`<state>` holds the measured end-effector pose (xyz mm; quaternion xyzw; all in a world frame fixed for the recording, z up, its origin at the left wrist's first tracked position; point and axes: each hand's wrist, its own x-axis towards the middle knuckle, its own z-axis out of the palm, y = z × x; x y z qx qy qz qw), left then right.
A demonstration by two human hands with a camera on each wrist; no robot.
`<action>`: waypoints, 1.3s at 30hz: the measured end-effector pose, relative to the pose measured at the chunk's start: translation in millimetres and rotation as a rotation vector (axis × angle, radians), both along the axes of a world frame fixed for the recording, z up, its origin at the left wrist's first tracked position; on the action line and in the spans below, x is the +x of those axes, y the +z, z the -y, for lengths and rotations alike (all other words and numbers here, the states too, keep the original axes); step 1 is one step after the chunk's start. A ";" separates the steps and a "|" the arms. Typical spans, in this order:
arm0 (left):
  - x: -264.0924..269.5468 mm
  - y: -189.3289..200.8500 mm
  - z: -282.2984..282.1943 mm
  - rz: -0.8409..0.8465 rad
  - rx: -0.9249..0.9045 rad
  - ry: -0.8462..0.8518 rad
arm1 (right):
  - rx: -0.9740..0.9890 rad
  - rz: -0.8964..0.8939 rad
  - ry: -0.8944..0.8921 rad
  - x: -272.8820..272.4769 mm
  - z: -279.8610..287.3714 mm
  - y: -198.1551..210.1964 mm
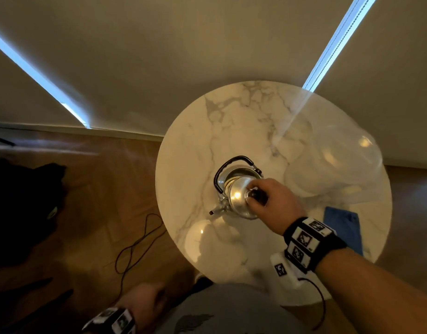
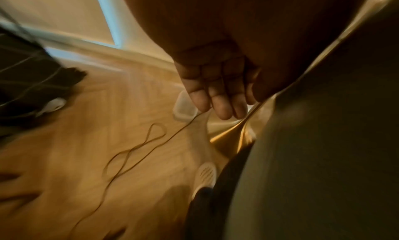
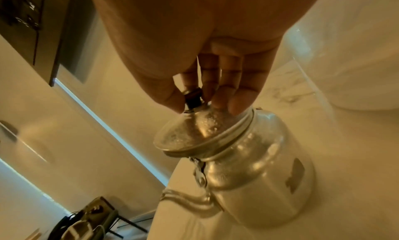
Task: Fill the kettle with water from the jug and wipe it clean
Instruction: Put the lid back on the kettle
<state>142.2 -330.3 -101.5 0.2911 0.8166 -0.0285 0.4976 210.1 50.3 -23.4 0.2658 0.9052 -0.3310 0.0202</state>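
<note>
kettle (image 1: 234, 189) standing mid-counter (image 1: 231, 131), lid (image 3: 190, 132) tilting at its mouth | right grip (image 1: 272, 201) pinching lid knob (image 3: 193, 96) | left grip (image 2: 218, 90) hanging loose, holding nothing | blue cloth (image 1: 342, 225) lying nearby

The room is dim and warm-toned, with cold blue-white daylight leaking through narrow slits (image 1: 337, 42) beside the blinds. Lamp glare spots sit on the marble table (image 1: 200, 231) and on the kettle's lid (image 1: 236, 195) just left of the right hand's fingertips (image 3: 236, 107). The head view bends straight lines at its edges. Both wrist views are motion-smeared: the floor (image 2: 64, 166) beyond the left hand's fingers (image 2: 222, 107) streaks, and the palms are dark, unfocused masses.
</note>
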 end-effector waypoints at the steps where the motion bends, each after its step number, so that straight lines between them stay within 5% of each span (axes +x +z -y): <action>1: -17.1 -2.6 -25.2 -0.052 0.077 -0.005 | 0.020 0.017 -0.023 -8.6 0.4 -1.2; 8: -91.3 33.2 -153.7 -0.209 0.626 0.009 | 0.130 0.151 -0.124 -48.5 7.1 -9.8; 12: -104.9 41.1 -208.0 -0.291 0.752 -0.055 | 0.177 0.209 -0.134 -54.9 11.1 -13.3; 30: -108.4 49.2 -261.8 -0.533 0.546 -0.379 | 0.241 0.343 -0.038 -70.7 5.6 -14.2; 39: -101.2 43.5 -257.6 -0.560 0.525 -0.359 | 0.157 0.177 -0.114 -52.7 6.5 -23.2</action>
